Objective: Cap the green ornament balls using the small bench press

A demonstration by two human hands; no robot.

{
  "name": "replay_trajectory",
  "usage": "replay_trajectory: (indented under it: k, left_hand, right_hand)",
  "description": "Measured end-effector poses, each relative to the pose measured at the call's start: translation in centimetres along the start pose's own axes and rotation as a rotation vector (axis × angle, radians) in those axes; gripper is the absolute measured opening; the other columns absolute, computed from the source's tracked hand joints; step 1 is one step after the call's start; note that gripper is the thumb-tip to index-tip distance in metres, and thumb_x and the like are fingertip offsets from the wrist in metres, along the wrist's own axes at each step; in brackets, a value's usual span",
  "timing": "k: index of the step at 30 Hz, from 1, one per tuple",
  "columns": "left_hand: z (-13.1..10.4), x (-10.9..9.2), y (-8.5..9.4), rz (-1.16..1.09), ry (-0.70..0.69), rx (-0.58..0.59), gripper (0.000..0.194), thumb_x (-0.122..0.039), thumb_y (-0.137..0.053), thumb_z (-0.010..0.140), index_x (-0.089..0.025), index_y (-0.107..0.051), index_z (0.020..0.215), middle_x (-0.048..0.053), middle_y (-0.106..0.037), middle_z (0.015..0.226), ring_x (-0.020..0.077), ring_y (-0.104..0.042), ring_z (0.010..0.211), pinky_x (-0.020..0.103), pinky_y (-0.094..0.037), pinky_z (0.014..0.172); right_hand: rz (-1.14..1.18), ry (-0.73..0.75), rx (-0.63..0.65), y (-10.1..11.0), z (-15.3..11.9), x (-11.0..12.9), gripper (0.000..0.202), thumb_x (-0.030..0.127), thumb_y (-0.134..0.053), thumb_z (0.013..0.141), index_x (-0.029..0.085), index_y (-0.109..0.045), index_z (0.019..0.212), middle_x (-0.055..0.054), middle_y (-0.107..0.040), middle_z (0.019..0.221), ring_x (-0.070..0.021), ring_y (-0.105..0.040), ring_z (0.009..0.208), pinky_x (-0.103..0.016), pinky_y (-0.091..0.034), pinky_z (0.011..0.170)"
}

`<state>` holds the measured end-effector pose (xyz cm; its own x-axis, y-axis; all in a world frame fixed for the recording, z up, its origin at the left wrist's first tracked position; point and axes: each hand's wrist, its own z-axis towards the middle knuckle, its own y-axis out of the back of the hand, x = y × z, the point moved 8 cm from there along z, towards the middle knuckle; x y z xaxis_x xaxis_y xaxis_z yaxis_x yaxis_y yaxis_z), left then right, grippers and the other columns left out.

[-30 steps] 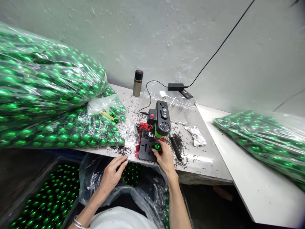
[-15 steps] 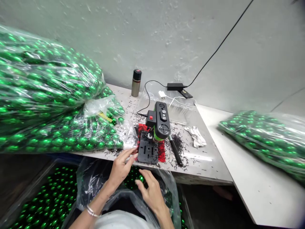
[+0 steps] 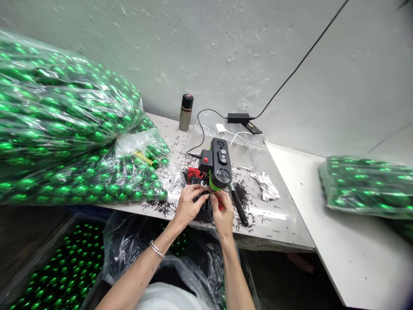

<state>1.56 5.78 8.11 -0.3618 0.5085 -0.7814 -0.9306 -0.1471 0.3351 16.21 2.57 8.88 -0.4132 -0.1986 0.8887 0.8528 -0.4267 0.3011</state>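
Note:
A small black and green machine (image 3: 221, 161) with a red switch stands at the front of the table. My left hand (image 3: 191, 202) is at the front of it, thumb and fingers pinched together. Close beside it, my right hand (image 3: 222, 211) pinches too, just under the machine's head. Whatever the fingertips hold is too small to make out. Both hands cover most of the machine's base plate. A black-handled lever (image 3: 238, 206) sticks out to the right of my right hand. Below the table edge lies an open clear plastic bag (image 3: 125, 241) with shiny green balls.
Large clear bags of green balls (image 3: 64, 125) fill the left side. Small black bits (image 3: 161, 206) litter the table. A bottle (image 3: 186, 113), a power adapter (image 3: 239, 118) and a white glove (image 3: 265, 186) lie farther back. Another bag (image 3: 368, 185) rests on the right-hand board.
Both hands have risen from above the open bag to the machine, and their fingers have closed into pinches. On the right, the bag of green balls has shifted to the right and changed shape.

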Motion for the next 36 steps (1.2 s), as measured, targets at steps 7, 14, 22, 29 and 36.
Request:
replay_trajectory:
  k: [7,14,22,29,36]
  left_hand:
    - [-0.1,0.8,-0.1,-0.038,0.006,0.003,0.014,-0.029,-0.064,0.09,-0.024,-0.076,0.093,0.005,-0.072,0.094,0.0201,-0.063,0.092,0.036,-0.05,0.086]
    - [-0.6,1.4,-0.3,-0.01,-0.023,-0.009,0.016,-0.032,-0.063,0.09,-0.026,-0.078,0.091,0.004,-0.073,0.089,0.0203,-0.062,0.088,0.039,-0.048,0.086]
    - [-1.1,2.5,-0.8,0.04,0.062,-0.006,0.015,-0.031,-0.064,0.089,-0.028,-0.079,0.09,0.004,-0.075,0.089,0.0207,-0.062,0.091,0.039,-0.047,0.087]
    - [-2.8,3.6,-0.4,0.141,0.079,0.014,0.016,-0.027,-0.063,0.088,-0.027,-0.079,0.085,0.004,-0.075,0.085,0.0214,-0.063,0.088,0.043,-0.048,0.087]
    - [-5.2,1.8,-0.2,0.061,0.063,0.071,0.017,-0.026,-0.062,0.089,-0.024,-0.078,0.088,0.006,-0.075,0.087,0.0209,-0.067,0.085,0.037,-0.054,0.08]
  right_hand:
    - [0.08,-0.005,0.0,-1.0,-0.3,-1.3,0.021,0.037,-0.057,0.087,0.021,-0.07,0.089,-0.005,-0.071,0.092,-0.0172,-0.065,0.086,-0.031,-0.053,0.08]
    - [0.06,0.004,-0.065,-0.9,-0.7,-2.4,0.022,0.039,-0.061,0.085,0.02,-0.072,0.085,-0.007,-0.073,0.091,-0.0192,-0.066,0.088,-0.035,-0.054,0.084]
    - [0.055,-0.009,-0.095,-1.2,-1.0,-2.7,0.023,0.038,-0.058,0.085,0.02,-0.072,0.086,-0.006,-0.073,0.089,-0.0187,-0.067,0.088,-0.034,-0.055,0.084]
    - [-0.075,-0.032,-0.076,-1.1,-2.4,-4.1,0.025,0.038,-0.053,0.087,0.02,-0.07,0.087,-0.006,-0.071,0.088,-0.0179,-0.067,0.087,-0.033,-0.054,0.082]
    - [-0.146,0.047,-0.116,1.1,-3.6,-3.1,0.025,0.037,-0.053,0.089,0.02,-0.071,0.09,-0.009,-0.073,0.091,-0.0207,-0.067,0.088,-0.035,-0.053,0.081]
